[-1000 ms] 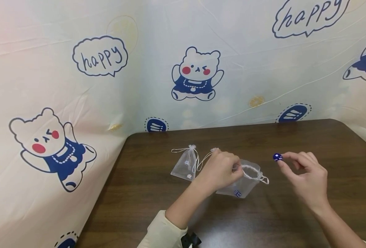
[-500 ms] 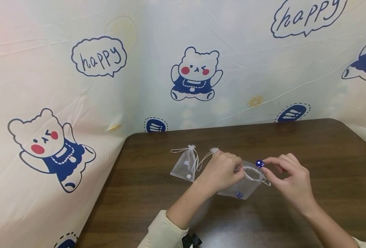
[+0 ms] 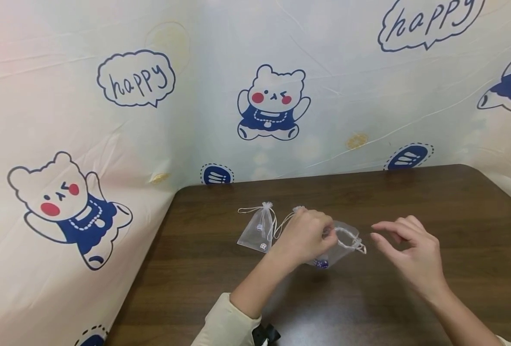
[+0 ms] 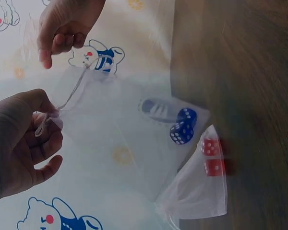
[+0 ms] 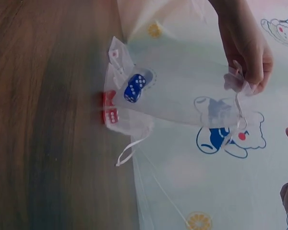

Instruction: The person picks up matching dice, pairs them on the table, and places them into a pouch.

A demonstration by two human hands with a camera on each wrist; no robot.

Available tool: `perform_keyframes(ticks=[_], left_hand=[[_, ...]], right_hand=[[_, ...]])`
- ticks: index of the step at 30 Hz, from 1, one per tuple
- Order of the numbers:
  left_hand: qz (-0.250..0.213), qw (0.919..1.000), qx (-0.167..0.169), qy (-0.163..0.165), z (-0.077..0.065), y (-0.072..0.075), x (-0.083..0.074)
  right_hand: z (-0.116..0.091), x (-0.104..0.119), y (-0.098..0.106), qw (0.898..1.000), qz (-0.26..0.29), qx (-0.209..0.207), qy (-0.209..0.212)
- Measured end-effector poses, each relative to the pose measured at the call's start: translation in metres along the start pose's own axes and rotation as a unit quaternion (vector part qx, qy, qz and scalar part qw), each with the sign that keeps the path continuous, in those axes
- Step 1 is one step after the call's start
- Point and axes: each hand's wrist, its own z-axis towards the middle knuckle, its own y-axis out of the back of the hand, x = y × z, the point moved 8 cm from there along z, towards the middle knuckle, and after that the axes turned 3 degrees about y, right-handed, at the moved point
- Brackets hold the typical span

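Note:
My left hand [image 3: 305, 235] pinches the mouth edge of a sheer white drawstring bag [image 3: 338, 255], which hangs with its mouth spread. Two blue dice [image 4: 182, 133] lie together at the bottom of this bag. Its white cord loop [image 3: 361, 248] sticks out on the right. Just right of the bag, my right hand [image 3: 417, 254] is held in the air, thumb and index finger apart, nothing between them. In the left wrist view a second sheer bag [image 4: 197, 196] holds two red dice [image 4: 214, 167]; in the head view my left hand mostly hides it.
Left of my left hand, another tied sheer bag [image 3: 252, 235] with white dice [image 3: 262, 246] lies on the dark wooden table [image 3: 368, 307]. A printed cloth [image 3: 346, 72] with bears hangs behind and to the left of the table.
My right hand brought a blue die leftward to the bag's mouth and let it go; it now lies with the other blue die inside. The right hand then drew back slightly rightward.

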Motion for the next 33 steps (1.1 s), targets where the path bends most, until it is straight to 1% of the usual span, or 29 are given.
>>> perform_keyframes(ticks=[3,5,7,10,14,16,18,21,24,26,29,33], left_hand=[[0.000,1.0000,-0.003,0.000,0.000,0.002,0.002],[0.000,1.0000,-0.006,-0.002,0.000,0.004,0.002],[0.003,0.9999,-0.010,-0.006,0.000,0.005,0.001],[0.006,0.9999,-0.013,-0.006,0.001,0.006,-0.001],[0.012,0.9998,-0.015,-0.009,0.002,0.007,-0.004],[0.013,0.9998,-0.014,-0.009,0.001,0.007,-0.005],[0.012,0.9998,-0.015,-0.010,0.001,0.007,-0.005],[0.013,0.9997,-0.016,-0.009,0.000,0.007,-0.004],[0.011,0.9998,-0.016,-0.009,0.000,0.007,-0.003],[0.006,0.9999,-0.010,-0.010,-0.001,0.007,-0.003],[-0.004,0.9999,0.010,-0.011,-0.002,0.005,-0.001],[-0.021,0.9988,0.042,-0.013,-0.002,0.002,0.001]], right_hand=[[0.000,-0.001,0.003,1.000,-0.013,0.007,-0.018],[-0.005,-0.012,0.005,0.999,-0.023,0.011,-0.029],[-0.012,-0.025,0.004,0.998,-0.028,0.027,-0.039],[-0.022,-0.043,-0.001,0.995,-0.023,0.074,-0.067],[-0.036,-0.057,-0.013,0.982,-0.016,0.154,-0.112],[-0.041,-0.061,-0.018,0.976,-0.019,0.180,-0.124],[-0.043,-0.063,-0.021,0.972,-0.019,0.194,-0.131],[-0.045,-0.064,-0.022,0.972,-0.015,0.197,-0.127],[-0.044,-0.063,-0.020,0.976,-0.005,0.186,-0.112],[-0.042,-0.061,-0.019,0.980,-0.001,0.175,-0.099],[-0.039,-0.059,-0.014,0.984,-0.002,0.155,-0.084],[-0.035,-0.059,-0.007,0.988,-0.006,0.134,-0.080]])
